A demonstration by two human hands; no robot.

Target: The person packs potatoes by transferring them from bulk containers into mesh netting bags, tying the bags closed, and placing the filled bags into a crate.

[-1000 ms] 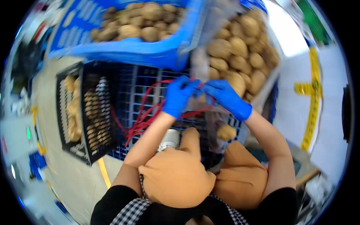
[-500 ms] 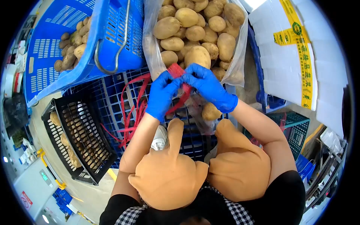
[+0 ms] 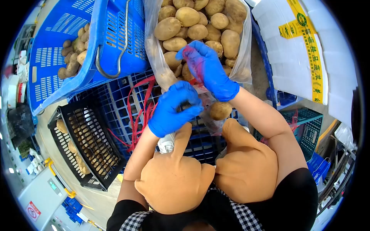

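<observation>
Right hand (image 3: 210, 68) closed on red mesh (image 3: 198, 68), left hand (image 3: 173, 109) loosely cupped.

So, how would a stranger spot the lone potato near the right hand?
Find the clear bag of potatoes at top centre. Go down past the blue-gloved right hand. Just below it, the lone potato stands out because it lies by itself, apart from the others.

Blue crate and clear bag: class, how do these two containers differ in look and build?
The blue crate has stiff, slotted walls; the clear bag is thin, creased film. The blue crate is opaque, while the clear bag is see-through. The blue crate carries a metal handle; none shows on the clear bag. Both hold potatoes.
</observation>
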